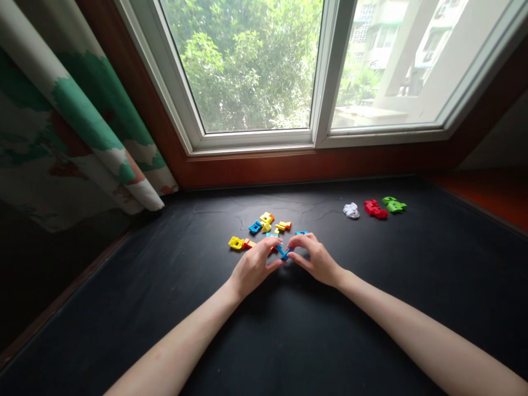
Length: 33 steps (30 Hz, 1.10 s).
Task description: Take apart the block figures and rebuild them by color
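Note:
Between my two hands is a small blue plastic piece point(284, 253), held just above the black surface. My left hand point(256, 262) pinches it from the left with thumb and fingers. From the other side, the thumb and fingertips of my right hand point(315, 257) close on its right part. Its exact shape is partly covered by my fingers. Just beyond my hands lie a yellow piece point(236, 242), an orange-red piece point(248, 244), a blue piece point(255, 226) and a yellow-orange piece point(284, 226). Another blue piece point(301, 233) shows behind my right fingers.
Farther right on the black tabletop point(264, 341) sit a white cluster point(351, 210), a red cluster point(375, 209) and a green cluster point(394, 204) of plastic pieces. A window point(256, 140) rises behind the table, and a patterned curtain point(94, 121) hangs at the left.

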{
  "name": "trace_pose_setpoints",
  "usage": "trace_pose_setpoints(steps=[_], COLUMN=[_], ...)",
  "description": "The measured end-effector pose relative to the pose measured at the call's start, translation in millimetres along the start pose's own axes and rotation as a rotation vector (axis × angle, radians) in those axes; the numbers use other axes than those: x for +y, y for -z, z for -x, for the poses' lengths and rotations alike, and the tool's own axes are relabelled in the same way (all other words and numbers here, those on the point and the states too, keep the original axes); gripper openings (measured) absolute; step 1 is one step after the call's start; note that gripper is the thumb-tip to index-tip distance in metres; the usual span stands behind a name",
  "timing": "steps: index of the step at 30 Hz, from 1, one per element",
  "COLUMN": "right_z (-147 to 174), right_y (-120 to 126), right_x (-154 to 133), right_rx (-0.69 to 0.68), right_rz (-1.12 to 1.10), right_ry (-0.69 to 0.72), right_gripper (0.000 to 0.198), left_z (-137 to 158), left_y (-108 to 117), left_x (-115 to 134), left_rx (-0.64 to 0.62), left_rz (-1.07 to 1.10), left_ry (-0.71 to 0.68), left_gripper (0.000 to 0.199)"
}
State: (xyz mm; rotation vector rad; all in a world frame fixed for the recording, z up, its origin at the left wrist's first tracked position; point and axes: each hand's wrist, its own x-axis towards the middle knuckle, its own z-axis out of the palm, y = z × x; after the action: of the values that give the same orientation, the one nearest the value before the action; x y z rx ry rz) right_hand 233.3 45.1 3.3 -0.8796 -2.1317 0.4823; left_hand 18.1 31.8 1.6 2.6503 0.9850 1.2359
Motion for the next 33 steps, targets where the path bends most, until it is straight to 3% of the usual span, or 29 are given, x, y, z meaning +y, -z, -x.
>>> trace_pose_setpoints(steps=[16,20,26,33], right_z=[-4,-4,-2,-1], right_y=[3,4,3,10], right_x=[2,2,4,6], right_rx=[0.012,-0.005,-0.047,-0.07], right_rz=[-0.204,-0.154,-0.02,0.006], right_ry=[-0.131,-0.088,-0.019,0.018], right_gripper=[0.014,0.013,0.032,0.023], left_z=[0,-2,-2,-1], left_y=[-3,0,0,1], left_x=[-2,0,1,1], left_rx=[-0.011,0.003,0.002,-0.028], left_rz=[0.129,0.095,0.086,0.09], left_ry=[0.134,0.153,0.137,0.129], left_gripper=[0.014,0.012,0.012,0.017])
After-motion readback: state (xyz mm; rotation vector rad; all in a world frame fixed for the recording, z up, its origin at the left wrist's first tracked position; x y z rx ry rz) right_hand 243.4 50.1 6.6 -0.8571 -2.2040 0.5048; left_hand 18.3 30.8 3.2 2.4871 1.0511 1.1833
